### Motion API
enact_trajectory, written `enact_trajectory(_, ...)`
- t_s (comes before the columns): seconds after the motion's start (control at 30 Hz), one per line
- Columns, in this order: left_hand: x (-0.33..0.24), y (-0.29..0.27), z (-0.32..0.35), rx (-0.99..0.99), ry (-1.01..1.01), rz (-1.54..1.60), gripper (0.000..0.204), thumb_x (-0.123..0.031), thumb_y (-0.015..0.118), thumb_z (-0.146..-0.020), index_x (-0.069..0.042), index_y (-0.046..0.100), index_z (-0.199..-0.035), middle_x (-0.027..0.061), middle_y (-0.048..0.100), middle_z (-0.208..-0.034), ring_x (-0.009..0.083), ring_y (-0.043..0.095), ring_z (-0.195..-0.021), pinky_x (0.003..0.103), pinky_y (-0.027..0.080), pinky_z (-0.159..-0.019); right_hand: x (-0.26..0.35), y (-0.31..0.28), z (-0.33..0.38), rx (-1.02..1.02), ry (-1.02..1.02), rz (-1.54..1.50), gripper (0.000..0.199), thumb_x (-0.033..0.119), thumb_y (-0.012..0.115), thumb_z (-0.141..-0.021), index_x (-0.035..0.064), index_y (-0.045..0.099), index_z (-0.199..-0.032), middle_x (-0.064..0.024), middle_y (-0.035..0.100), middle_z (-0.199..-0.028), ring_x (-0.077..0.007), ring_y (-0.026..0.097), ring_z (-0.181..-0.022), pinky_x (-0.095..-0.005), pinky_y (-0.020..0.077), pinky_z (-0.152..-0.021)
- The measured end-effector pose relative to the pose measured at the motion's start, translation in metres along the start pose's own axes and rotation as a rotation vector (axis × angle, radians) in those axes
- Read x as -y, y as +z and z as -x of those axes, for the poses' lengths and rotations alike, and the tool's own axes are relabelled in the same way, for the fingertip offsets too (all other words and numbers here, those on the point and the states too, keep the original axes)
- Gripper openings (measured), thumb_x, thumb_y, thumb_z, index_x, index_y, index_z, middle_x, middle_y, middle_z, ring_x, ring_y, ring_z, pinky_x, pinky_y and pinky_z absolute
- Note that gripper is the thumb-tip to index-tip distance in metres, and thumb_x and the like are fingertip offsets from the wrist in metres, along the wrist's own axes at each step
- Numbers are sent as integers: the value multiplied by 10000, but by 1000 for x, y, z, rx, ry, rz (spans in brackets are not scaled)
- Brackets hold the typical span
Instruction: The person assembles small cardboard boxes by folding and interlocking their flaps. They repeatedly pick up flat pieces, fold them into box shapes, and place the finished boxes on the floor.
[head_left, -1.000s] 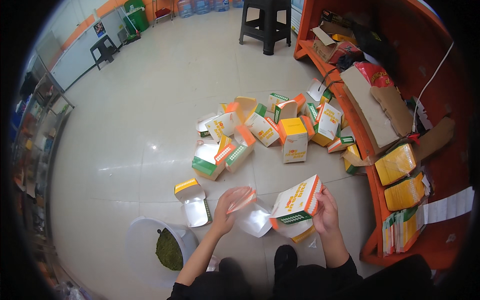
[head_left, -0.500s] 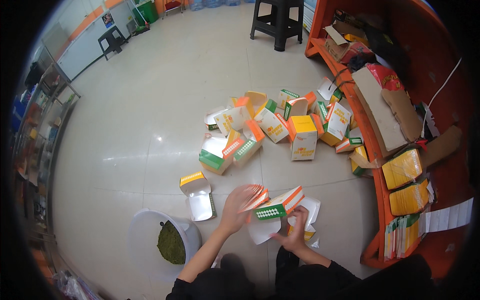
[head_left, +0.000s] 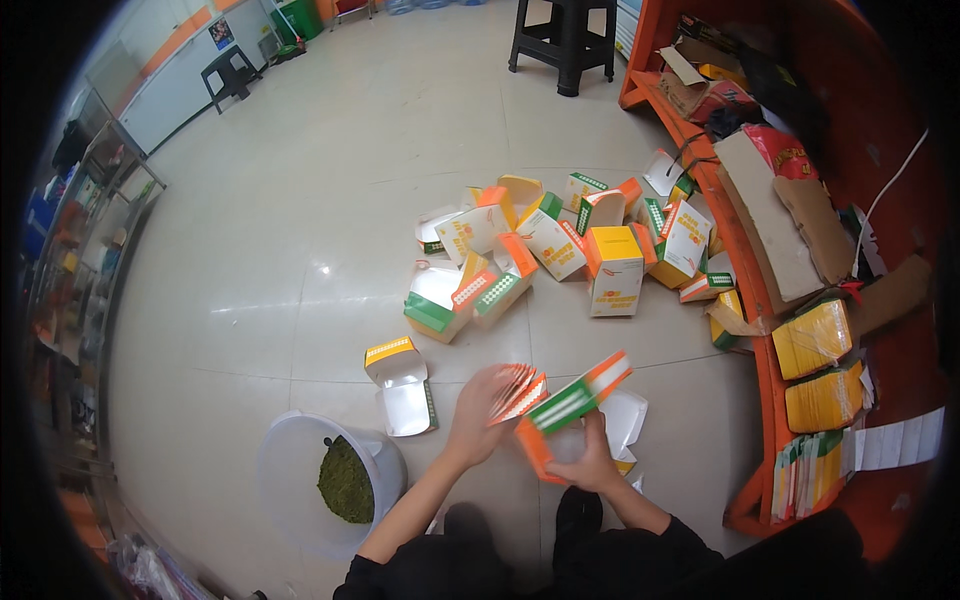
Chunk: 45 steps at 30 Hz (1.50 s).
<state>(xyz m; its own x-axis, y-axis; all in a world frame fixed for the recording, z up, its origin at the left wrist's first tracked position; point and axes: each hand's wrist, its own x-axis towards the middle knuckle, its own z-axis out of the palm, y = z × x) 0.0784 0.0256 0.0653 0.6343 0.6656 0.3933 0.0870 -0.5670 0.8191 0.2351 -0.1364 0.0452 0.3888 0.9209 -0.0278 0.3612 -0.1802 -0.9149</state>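
Both my hands hold one white, orange and green cardboard box (head_left: 570, 405) low in the middle of the view. My left hand (head_left: 480, 410) grips its orange and white flap on the left. My right hand (head_left: 590, 462) supports the box from below. The box is tilted, its green and orange edge pointing up to the right. Beneath it lies an open white carton (head_left: 622, 420) on the tiled floor.
A heap of similar boxes (head_left: 560, 245) lies on the floor ahead. An open box (head_left: 400, 380) sits to the left, beside a white bucket of green leaves (head_left: 335, 480). An orange shelf (head_left: 760, 310) with yellow packets runs along the right. A black stool (head_left: 565, 40) stands far back.
The box has been folded and turned from a wide flat sheet into a narrower tilted shape. My hands have closed in around it and moved slightly right.
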Motion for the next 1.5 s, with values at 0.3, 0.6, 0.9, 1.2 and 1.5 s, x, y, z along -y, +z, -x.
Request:
enact_trajectory(0.3, -47, -30, -21, 165, 12, -275, 1039, -592, 788, -673, -94, 351, -1472, 182, 402, -1481, 380, 365, -1386, 684, 147, -1100, 0, -43, -6, 293, 266, -854, 904, 78, 742, -757, 99, 269, -1527, -82, 398, -1469, -241, 387, -1362, -404, 387, -1081)
enact_trajectory(0.6, -34, 13, 11, 427, -240, 245, 821, -214, 700, -866, -26, 233, -1515, 237, 376, -1472, 351, 369, -1390, 425, 295, -1148, 36, -8, -37, 28, 442, -814, 265, 200, 553, -1007, 9, 602, -1185, -55, 655, -1058, -100, 617, -932, -264, 499, -848)
enact_trajectory(0.9, -29, 14, 17, 342, -232, 177, 974, -273, 735, -860, -7, 96, -1545, 247, 165, -1567, 362, 206, -1467, 448, 240, -1167, 44, 13, -44, -58, 371, -1146, 249, 235, 561, -1009, 41, 611, -1157, -43, 661, -1027, -118, 642, -903, -288, 525, -794)
enact_trajectory(1.2, -31, 21, 18, 54, -358, 452, 515, -75, 510, -998, 3, 268, -1445, 239, 491, -1385, 272, 482, -1313, 359, 381, -1073, 27, 24, -44, -99, 321, -589, 171, 97, 655, -941, -9, 636, -1075, -71, 695, -933, -160, 685, -802, -281, 572, -746)
enact_trajectory(1.5, -21, 32, 23, -57, -470, 741, 238, -186, 499, -1029, -66, 447, -1227, 38, 655, -1086, 59, 571, -909, 212, 440, -699, -26, 37, -46, -19, -90, -187, 260, 162, 602, -985, -19, 612, -1171, -94, 691, -1029, -177, 681, -900, -323, 558, -840)
